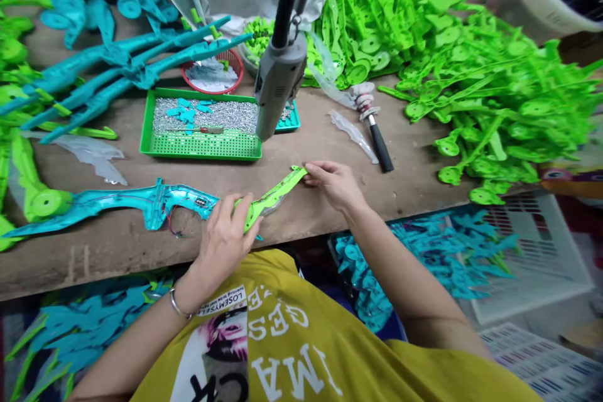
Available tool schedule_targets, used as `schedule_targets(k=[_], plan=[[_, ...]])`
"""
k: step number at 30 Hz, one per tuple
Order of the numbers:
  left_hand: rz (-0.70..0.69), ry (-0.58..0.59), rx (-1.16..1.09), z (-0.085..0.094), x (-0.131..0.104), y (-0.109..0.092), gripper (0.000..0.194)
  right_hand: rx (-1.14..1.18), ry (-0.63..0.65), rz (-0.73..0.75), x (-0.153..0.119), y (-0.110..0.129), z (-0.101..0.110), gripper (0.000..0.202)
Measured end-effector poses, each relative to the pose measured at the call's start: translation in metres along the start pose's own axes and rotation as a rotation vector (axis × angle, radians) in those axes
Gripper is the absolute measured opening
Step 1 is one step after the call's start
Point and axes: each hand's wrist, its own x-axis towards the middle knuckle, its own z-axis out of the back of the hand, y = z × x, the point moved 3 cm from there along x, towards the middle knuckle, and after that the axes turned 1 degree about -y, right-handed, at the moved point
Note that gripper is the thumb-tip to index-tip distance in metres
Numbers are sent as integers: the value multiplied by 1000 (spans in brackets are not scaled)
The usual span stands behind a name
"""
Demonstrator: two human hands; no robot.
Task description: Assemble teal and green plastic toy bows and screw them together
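Note:
A lime-green plastic part (277, 190) slants up to the right between my two hands. My left hand (228, 226) has its fingers wrapped over the lower left end, beside a long blue plastic piece (113, 201) lying on the table. My right hand (334, 183) pinches the upper right tip of the green part between thumb and fingers. Thin red wires and small metal coils show in the blue piece, whose right end is partly hidden by my left hand.
A grey electric screwdriver (281, 75) hangs above a green tray (202, 149) of screws. Green parts (471, 75) are heaped at the right, blue parts (127, 69) at the left. A black-handled tool (380, 147) lies right of centre; crates stand below the table.

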Motion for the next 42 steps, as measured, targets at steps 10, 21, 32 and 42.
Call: schedule_targets(k=[10, 21, 32, 42], plan=[[28, 21, 143, -17, -1, 9, 46, -145, 18, 59, 13, -6, -6, 23], [32, 63, 114, -20, 5, 5, 31, -189, -26, 26, 14, -3, -8, 1], [16, 91, 122, -22, 6, 9, 33, -195, 6, -24, 13, -1, -7, 6], [-64, 194, 57, -20, 8, 11, 37, -168, 51, -63, 18, 1, -5, 14]])
